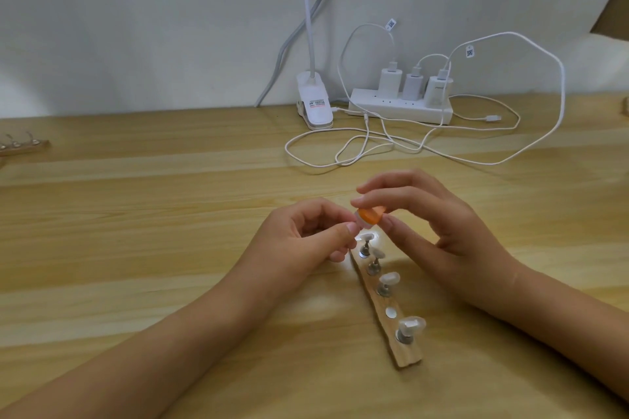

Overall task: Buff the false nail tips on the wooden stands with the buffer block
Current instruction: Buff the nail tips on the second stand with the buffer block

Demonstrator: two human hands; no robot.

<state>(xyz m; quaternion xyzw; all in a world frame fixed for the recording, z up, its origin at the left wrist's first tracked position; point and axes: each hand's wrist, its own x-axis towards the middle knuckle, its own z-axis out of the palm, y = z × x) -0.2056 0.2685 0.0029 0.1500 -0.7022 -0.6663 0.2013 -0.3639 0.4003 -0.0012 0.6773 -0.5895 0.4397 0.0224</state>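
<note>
Near the middle of the table [170, 214], both hands met above the far end of a wooden stand [406, 359]. The right hand [439, 224] gripped the orange buffer block [371, 216] between its thumb and curled fingers. The block was in the air, just above the farthest nail tip [367, 237]. The left hand [306, 238], at 9 o'clock from the block, had curled fingers, and its thumb and forefinger came together at the block's left end. I could not tell if they pinched something. The stand ran from the hands toward 5 o'clock. It carried four nail tips on metal pegs, and one bare metal disc [391, 312] before the nearest tip [412, 325]. At 12 o'clock, by the wall, stood a white power strip [401, 109] with chargers, loose cables and a lamp clip [315, 102]. Another stand [23, 144] lay at 9 o'clock, at the edge.
</note>
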